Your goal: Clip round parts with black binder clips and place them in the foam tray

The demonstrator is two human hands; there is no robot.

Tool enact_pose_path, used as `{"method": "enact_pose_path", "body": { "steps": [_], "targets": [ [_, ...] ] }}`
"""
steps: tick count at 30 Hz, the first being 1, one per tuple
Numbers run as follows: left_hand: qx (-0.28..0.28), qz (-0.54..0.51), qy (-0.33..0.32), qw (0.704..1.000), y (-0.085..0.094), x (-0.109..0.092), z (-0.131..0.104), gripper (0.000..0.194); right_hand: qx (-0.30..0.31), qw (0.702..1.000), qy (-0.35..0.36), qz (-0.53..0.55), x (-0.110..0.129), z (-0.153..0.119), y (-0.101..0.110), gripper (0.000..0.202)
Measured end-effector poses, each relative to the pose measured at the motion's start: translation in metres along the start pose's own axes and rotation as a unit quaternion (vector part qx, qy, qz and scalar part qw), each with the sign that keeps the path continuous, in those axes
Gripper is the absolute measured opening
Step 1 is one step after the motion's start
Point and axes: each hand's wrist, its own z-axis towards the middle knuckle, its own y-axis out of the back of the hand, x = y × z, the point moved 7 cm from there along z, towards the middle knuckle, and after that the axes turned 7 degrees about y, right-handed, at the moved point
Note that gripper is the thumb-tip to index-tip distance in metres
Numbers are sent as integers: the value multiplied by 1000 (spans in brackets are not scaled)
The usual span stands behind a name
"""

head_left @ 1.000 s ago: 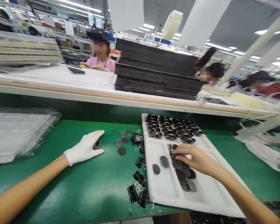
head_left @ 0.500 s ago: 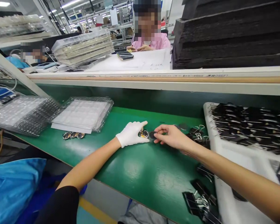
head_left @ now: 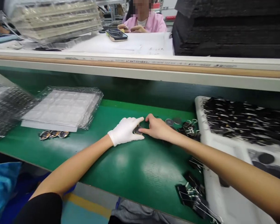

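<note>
My left hand (head_left: 126,131), in a white glove, curves its thumb and fingers around a round metal-rimmed case (head_left: 135,132) at the middle of the green bench. A dark disc (head_left: 139,128) now covers the case's opening. The thumb of my bare right hand (head_left: 157,127) presses on this disc, while its index finger stands apart from the thumb with nothing pinched between them. Beyond the right hand lie a clear-looking round piece (head_left: 169,122) and a dark round piece (head_left: 177,120). Three similar round cases (head_left: 54,134) sit in a row at the left.
Plastic trays with white sheets (head_left: 58,105) lie at the left. Black binder clips (head_left: 189,191) are heaped on the right, beside a white foam tray (head_left: 211,174) holding many clipped pieces. A shelf edge (head_left: 140,70) crosses above the bench; a person in pink (head_left: 154,23) sits beyond.
My right hand has moved left and laid the dark disc over the case, letting go of its pinch and pressing with the thumb. The view has tilted down and shifted.
</note>
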Motion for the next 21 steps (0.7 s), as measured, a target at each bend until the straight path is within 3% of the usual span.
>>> {"method": "enact_pose_path", "body": {
  "steps": [2, 4, 6, 8, 11, 14, 18, 21],
  "targets": [
    [-29, 2, -20, 999, 4, -3, -2, 65, -4, 999, 31, -9, 1, -8, 22, 40],
    [-47, 7, -49, 998, 7, -7, -3, 42, -28, 998, 56, -28, -7, -21, 57, 27],
    [-50, 17, -74, 996, 7, -10, -3, 25, -52, 993, 52, -91, -29, -36, 96, 21],
    [-50, 23, -85, 995, 7, -12, -2, 21, -47, 979, 12, -196, -62, -49, 124, 21],
    [-53, 19, -87, 995, 6, -13, -1, 20, 14, 950, -61, -305, -111, -61, 135, 28],
    [-82, 17, -77, 993, 9, -12, -2, 28, 48, 948, -78, -305, -131, -65, 128, 17],
    [-109, 37, -57, 992, 11, -11, -5, 28, -26, 971, -58, -231, -119, -70, 145, 13],
    [-111, 53, -61, 991, 9, -11, -6, 22, -129, 973, -62, -179, -98, -75, 168, 12]
  ]
}}
